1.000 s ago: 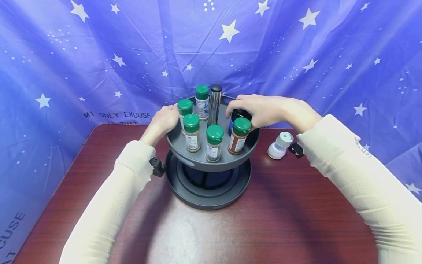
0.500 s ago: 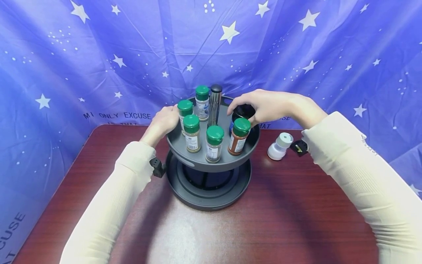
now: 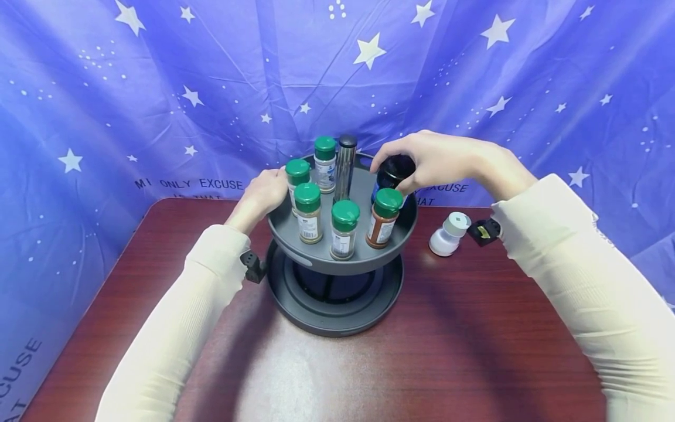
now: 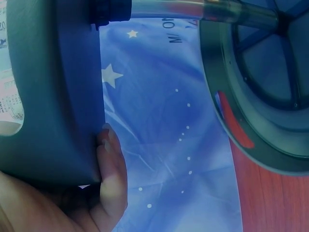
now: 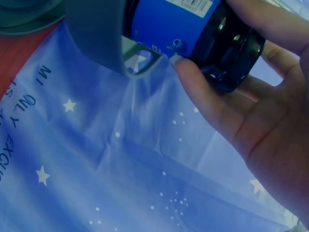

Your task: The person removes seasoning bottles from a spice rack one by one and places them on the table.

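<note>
A grey two-tier turntable rack stands on the table; its upper tray (image 3: 316, 246) bears several green-capped spice bottles (image 3: 345, 228) around a metal center post (image 3: 345, 167). My left hand (image 3: 266, 190) grips the tray's left rim, and the left wrist view shows its fingers curled under the tray's underside (image 4: 79, 87). With thumb and fingers, my right hand (image 3: 448, 159) holds a black-lidded jar (image 3: 395, 170) with a blue label, at the tray's right back. In the right wrist view the jar (image 5: 169, 29) is partly hidden by the tray wall. An orange-brown spice bottle (image 3: 383, 220) stands just before it.
A white bottle (image 3: 448, 234) stands on the table right of the rack, close to the right wrist camera (image 3: 484, 231). Below the upper tray is the wider-looking lower tray (image 3: 337, 325). A blue star-patterned cloth (image 3: 211, 88) hangs behind the table.
My right hand has moved up and slightly right, and the black-lidded jar has risen with it. My left hand stays at the tray rim.
</note>
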Demonstrator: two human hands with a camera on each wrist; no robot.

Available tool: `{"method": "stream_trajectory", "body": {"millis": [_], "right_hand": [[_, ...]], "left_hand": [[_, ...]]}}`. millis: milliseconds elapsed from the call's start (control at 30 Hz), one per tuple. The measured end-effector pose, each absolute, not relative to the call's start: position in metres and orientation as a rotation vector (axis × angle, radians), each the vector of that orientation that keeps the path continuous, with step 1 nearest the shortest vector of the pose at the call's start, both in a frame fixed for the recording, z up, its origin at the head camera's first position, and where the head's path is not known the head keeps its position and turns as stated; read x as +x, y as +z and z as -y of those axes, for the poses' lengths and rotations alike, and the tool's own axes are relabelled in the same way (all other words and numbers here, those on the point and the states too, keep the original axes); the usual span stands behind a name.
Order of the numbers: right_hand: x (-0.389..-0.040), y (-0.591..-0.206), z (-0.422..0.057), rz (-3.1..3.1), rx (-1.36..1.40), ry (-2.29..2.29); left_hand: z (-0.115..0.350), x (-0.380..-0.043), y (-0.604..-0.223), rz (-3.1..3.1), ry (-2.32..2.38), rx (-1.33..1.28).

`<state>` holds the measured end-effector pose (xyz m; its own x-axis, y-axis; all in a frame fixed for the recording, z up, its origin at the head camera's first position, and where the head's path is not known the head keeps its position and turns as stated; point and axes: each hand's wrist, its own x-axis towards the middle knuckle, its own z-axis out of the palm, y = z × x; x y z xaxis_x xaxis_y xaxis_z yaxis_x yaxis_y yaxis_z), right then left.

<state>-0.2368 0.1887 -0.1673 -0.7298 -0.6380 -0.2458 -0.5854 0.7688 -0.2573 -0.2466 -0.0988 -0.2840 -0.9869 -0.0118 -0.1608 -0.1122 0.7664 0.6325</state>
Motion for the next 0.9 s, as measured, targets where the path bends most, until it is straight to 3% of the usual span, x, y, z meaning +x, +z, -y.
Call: {"method": "stream_trajectory", "body": {"millis": [900], "right_hand": [[-0.235,-0.136,-0.219,-2.776,-0.749,-0.263]], "left_hand": [[0.098,-0.247,-0.285,-2.813,1.030,-0.114]]}}
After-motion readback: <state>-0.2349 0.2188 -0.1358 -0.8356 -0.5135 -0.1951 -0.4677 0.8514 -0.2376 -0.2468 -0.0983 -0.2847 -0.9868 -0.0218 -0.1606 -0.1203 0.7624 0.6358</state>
